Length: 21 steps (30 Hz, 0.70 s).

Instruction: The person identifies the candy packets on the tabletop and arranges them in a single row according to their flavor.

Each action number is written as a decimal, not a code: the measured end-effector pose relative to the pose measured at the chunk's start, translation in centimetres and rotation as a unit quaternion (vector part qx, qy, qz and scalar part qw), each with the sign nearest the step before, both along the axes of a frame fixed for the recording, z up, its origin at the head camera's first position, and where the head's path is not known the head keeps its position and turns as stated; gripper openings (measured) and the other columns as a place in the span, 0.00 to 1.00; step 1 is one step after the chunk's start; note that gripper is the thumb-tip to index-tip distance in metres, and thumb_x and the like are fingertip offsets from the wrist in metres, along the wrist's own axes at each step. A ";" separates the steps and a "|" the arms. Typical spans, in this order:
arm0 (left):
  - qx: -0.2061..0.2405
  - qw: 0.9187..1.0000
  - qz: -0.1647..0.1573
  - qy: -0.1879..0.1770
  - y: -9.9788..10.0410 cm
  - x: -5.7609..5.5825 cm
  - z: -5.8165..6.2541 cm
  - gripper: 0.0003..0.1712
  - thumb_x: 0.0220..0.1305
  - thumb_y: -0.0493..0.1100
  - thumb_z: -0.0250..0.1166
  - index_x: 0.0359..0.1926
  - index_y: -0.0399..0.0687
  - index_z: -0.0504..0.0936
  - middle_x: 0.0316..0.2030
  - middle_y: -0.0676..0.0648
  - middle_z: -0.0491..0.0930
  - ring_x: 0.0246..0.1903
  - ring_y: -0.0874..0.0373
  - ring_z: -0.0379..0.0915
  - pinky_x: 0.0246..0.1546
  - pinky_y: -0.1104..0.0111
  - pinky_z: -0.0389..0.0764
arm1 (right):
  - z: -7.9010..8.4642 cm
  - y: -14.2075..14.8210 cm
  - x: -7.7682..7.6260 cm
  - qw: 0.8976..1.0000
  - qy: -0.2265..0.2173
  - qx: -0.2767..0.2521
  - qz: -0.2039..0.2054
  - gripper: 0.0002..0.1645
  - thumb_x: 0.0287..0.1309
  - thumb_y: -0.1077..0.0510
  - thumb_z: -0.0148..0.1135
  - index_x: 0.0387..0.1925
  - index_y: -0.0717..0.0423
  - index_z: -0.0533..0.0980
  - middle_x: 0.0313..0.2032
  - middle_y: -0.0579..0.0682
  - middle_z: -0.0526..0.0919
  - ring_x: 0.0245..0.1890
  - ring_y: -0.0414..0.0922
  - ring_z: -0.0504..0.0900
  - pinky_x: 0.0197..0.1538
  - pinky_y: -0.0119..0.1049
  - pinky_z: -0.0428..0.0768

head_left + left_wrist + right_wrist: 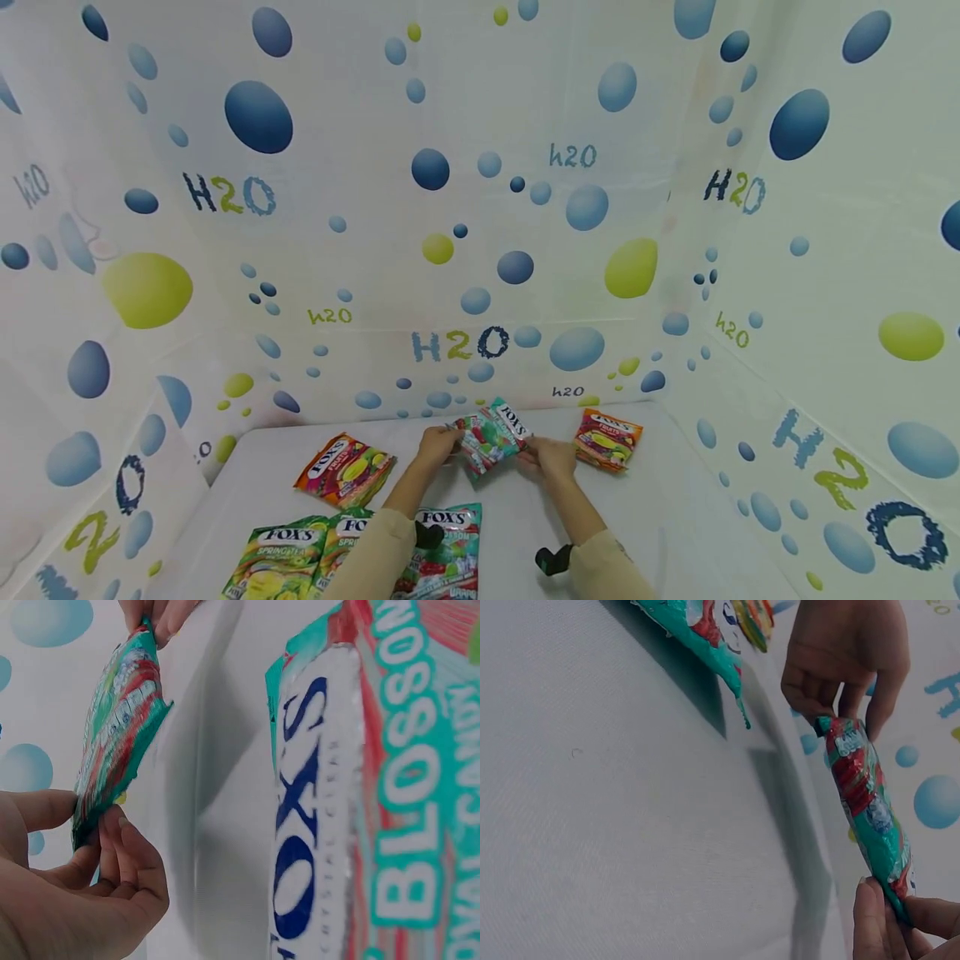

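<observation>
Both hands hold a small teal Fox's candy bag (491, 437) above the far part of the white table. My left hand (437, 446) pinches its left edge between thumb and fingers, also plain in the left wrist view, where the left hand (97, 870) grips a lower corner of the bag (124, 727). At the opposite end my right hand (551, 458) pinches the edge near the FOX'S label. In the right wrist view the bag (866, 802) hangs tilted between the left hand (847, 660) above and the right hand (900, 922) below.
A larger teal Fox's bag (453, 550) lies near the front, beside green spring tea bags (277, 558) partly covered by my left sleeve. A red-orange fruits bag (345, 471) lies at left, and an orange one (607, 439) at right. A printed curtain (360, 250) encloses the table.
</observation>
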<state>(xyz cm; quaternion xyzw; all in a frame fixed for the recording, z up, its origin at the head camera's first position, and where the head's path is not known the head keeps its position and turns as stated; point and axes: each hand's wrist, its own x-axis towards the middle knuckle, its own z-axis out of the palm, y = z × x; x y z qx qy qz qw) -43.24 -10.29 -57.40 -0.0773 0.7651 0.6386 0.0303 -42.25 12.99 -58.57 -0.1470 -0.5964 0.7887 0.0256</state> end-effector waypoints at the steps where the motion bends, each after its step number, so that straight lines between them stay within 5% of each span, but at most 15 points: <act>1: 0.002 1.000 -0.003 0.004 0.0 0.1 0.0 0.14 0.73 0.43 0.60 0.42 0.33 0.82 0.34 0.45 0.80 0.35 0.55 0.77 0.45 0.59 0.85 | 0.1 0.1 0.0 1.000 0.003 -0.001 0.001 0.19 0.65 0.69 0.67 0.53 0.80 0.77 0.37 0.69 0.88 0.33 0.53 0.92 0.46 0.48 0.88; 5: 0.004 1.000 -0.008 0.017 0.0 0.5 -0.1 0.14 0.75 0.44 0.60 0.37 0.36 0.80 0.34 0.45 0.80 0.35 0.55 0.77 0.43 0.61 0.85 | 0.5 0.4 0.2 1.000 0.002 0.001 0.000 0.19 0.65 0.68 0.67 0.52 0.79 0.78 0.36 0.67 0.88 0.34 0.55 0.92 0.48 0.49 0.88; 12: 0.037 0.999 -0.023 0.021 -0.4 1.1 0.1 0.19 0.79 0.46 0.56 0.51 0.31 0.81 0.39 0.42 0.85 0.36 0.57 0.81 0.43 0.61 0.85 | 0.8 0.7 0.4 1.000 0.015 0.004 0.004 0.18 0.66 0.67 0.67 0.52 0.78 0.79 0.39 0.70 0.88 0.33 0.53 0.92 0.44 0.46 0.89; 21: 0.082 0.995 -0.053 0.016 -1.7 2.1 0.7 0.24 0.77 0.49 0.59 0.55 0.29 0.82 0.40 0.44 0.88 0.39 0.54 0.85 0.49 0.58 0.87 | 1.3 1.2 0.5 0.999 0.015 0.030 0.016 0.15 0.70 0.64 0.65 0.50 0.75 0.81 0.37 0.65 0.89 0.33 0.52 0.92 0.42 0.43 0.89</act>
